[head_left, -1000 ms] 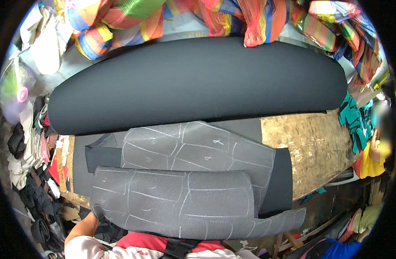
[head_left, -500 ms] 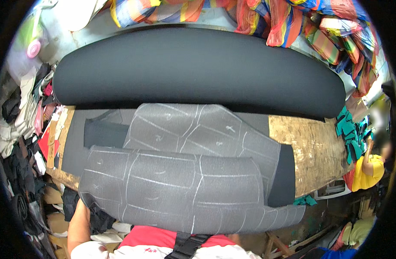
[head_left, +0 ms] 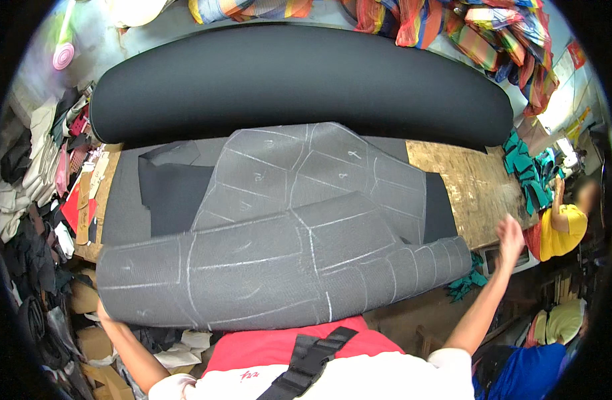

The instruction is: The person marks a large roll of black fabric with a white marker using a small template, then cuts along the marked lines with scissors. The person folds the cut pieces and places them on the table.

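Over our worn wooden tabletop (head_left: 476, 183), mid-frame, lies chalk-lined grey fabric sheeting (head_left: 252, 267), probably steadied lower left by our left hand (head_left: 104, 313), its grip hidden; mid-right, our right hand (head_left: 510, 235) hovers empty.

Matt grey sheeting (head_left: 252, 267) over a scuffed wooden bench (head_left: 479, 183)
From where I stand, the sheeting looks like cloth, faintly grainy and dull; the far black roll (head_left: 299, 83) is smoother, with a soft sheen. The bench's right end is rough and patchily worn. Far right, striped sacks (head_left: 419, 23) look like glossy woven plastic; teal scraps (head_left: 519, 160) at right look like matt cloth.
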Tool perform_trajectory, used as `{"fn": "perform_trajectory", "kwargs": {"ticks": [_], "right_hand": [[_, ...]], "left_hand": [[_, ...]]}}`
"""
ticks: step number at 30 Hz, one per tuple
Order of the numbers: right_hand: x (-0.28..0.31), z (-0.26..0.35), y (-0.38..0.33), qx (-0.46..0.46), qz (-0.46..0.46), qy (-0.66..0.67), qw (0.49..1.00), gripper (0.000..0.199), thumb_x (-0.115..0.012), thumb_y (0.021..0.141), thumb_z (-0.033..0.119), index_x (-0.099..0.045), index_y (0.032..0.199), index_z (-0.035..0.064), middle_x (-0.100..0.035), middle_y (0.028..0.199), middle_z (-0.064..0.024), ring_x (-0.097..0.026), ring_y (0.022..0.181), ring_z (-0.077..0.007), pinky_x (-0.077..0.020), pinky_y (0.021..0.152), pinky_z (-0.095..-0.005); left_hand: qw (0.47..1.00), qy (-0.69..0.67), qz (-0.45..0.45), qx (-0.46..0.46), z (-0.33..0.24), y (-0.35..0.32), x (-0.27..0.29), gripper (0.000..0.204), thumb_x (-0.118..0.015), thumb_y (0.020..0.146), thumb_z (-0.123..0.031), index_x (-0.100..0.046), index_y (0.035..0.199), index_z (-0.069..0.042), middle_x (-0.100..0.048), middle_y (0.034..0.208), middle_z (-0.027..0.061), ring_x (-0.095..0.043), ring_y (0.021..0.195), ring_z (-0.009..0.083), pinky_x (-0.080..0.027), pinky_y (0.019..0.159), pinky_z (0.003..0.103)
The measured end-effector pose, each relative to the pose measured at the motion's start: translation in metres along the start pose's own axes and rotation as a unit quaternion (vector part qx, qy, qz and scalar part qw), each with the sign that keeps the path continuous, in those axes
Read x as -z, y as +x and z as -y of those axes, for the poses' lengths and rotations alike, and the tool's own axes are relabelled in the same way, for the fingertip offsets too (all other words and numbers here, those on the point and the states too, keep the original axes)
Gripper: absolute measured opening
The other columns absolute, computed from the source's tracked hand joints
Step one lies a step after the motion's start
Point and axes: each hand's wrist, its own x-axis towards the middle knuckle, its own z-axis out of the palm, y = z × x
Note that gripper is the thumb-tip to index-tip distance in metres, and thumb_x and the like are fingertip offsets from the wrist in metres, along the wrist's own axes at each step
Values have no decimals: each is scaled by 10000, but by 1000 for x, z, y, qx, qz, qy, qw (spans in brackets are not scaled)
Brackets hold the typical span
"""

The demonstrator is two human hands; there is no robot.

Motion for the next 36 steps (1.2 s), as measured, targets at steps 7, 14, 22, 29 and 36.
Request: {"fn": "perform_trajectory", "kwargs": {"ticks": [7, 14, 22, 29, 36], "right_hand": [[-174, 35, -33, -170, 346, -353, 852, 725, -697, 648, 618, -621, 890, -60, -630, 809, -125, -603, 608, -172, -506, 484, -369], [-206, -2, -59, -19, 282, -453, 845, 813, -805, 549, 529, -585, 1017, -98, -630, 1012, -232, -619, 951, -341, -487, 803, -382], [-195, -1, -73, -64, 239, -432, 867, 978, -801, 516, 586, -480, 1257, 34, -439, 1266, -207, -411, 1197, -362, -421, 936, -443], [-183, -28, -96, 232, 153, -325, 904, 745, -795, 573, 438, -559, 1175, 69, -572, 1136, -179, -535, 1071, -338, -433, 911, -424], [-184, -15, -67, 118, 313, -340, 879, 686, -778, 593, 410, -574, 1155, 73, -590, 1113, -176, -551, 1059, -328, -444, 895, -417]], "left_hand": [[986, 56, 112, -113, -50, 46, -61, 165, -602, 856, -162, -631, 961, -38, -638, 854, 73, -601, 719, 118, -486, 613, 226], [926, 67, 300, -221, -89, -2, -176, 164, -601, 856, -150, -634, 972, -38, -640, 861, 70, -601, 725, 117, -486, 619, 224], [894, 22, 366, -259, -103, -47, -231, 165, -600, 856, -136, -639, 984, -38, -642, 869, 67, -601, 732, 115, -486, 625, 222], [948, 12, 264, -178, -82, -25, -176, 169, -599, 857, -136, -638, 990, -40, -642, 865, 65, -602, 728, 114, -487, 620, 224], [980, -20, 181, -76, -32, -34, -117, 174, -600, 859, -152, -633, 990, -43, -641, 848, 65, -603, 709, 116, -489, 602, 230]]}}
